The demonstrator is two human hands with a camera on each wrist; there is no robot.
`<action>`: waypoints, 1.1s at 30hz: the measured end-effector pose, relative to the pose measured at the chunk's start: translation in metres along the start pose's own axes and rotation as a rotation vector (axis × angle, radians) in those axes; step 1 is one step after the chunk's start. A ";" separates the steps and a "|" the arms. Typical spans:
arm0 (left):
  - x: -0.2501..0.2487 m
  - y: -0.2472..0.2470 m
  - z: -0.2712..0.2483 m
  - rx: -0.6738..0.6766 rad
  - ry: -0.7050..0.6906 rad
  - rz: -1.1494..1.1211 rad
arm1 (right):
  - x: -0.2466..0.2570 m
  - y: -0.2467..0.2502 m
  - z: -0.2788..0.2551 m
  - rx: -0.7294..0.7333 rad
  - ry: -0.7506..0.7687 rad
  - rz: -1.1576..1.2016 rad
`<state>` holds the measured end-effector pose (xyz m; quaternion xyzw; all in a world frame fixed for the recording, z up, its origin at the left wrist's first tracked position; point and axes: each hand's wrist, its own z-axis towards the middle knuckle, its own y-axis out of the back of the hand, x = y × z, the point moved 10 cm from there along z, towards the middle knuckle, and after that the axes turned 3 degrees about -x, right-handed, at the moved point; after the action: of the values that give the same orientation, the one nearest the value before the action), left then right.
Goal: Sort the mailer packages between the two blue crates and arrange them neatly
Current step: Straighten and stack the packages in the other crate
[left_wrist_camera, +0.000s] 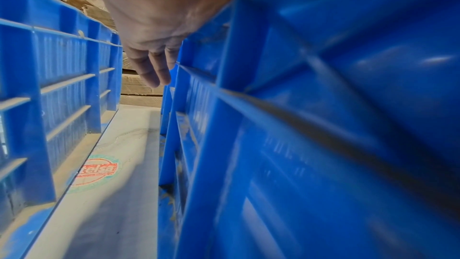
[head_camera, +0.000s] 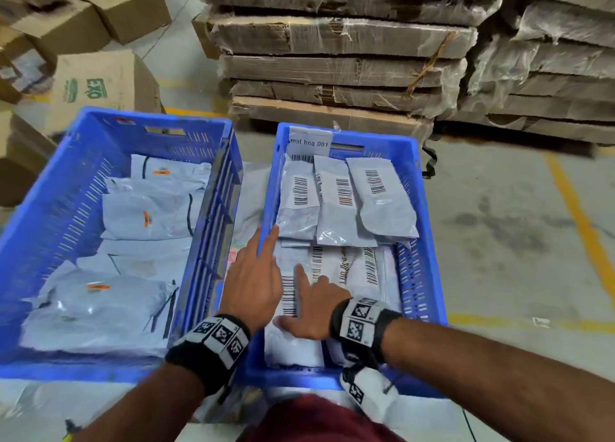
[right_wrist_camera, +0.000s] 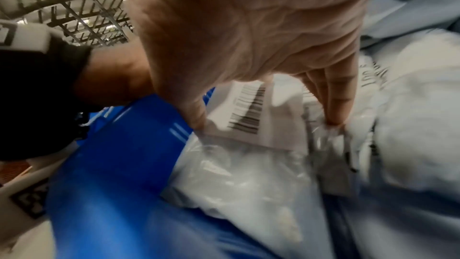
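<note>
Two blue crates stand side by side. The left crate (head_camera: 149, 118) holds several grey mailers (head_camera: 149, 208) with orange stickers. In the right crate (head_camera: 422, 258) lie barcode-labelled mailers, three in the far row (head_camera: 342, 208) and more in the near row. My left hand (head_camera: 259, 268) reaches over that crate's left rim (left_wrist_camera: 323, 125), fingers (left_wrist_camera: 154, 70) straight, index tip touching the far-left mailer (head_camera: 296, 218). My right hand (head_camera: 309, 305) presses on the near-left mailer (right_wrist_camera: 248, 174), thumb and fingers (right_wrist_camera: 333, 113) spread either side of its barcode label (right_wrist_camera: 248, 109). Neither hand holds anything.
A paper tag (head_camera: 309, 143) stands at the right crate's far wall. A narrow strip of table (left_wrist_camera: 99, 170) with a red sticker shows between the crates. Wrapped flat cardboard stacks (head_camera: 332, 58) rise behind, and cardboard boxes (head_camera: 100, 82) crowd the far left. Grey floor with yellow lines lies right.
</note>
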<state>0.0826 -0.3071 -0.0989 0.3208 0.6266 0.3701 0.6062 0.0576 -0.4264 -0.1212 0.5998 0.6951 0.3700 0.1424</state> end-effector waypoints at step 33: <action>-0.001 0.005 0.001 -0.026 -0.003 -0.045 | -0.010 0.085 -0.120 -0.156 0.154 -0.094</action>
<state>0.0833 -0.3047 -0.0941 0.2992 0.6281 0.3639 0.6194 0.0452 -0.4760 0.0172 0.5235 0.7004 0.4607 0.1520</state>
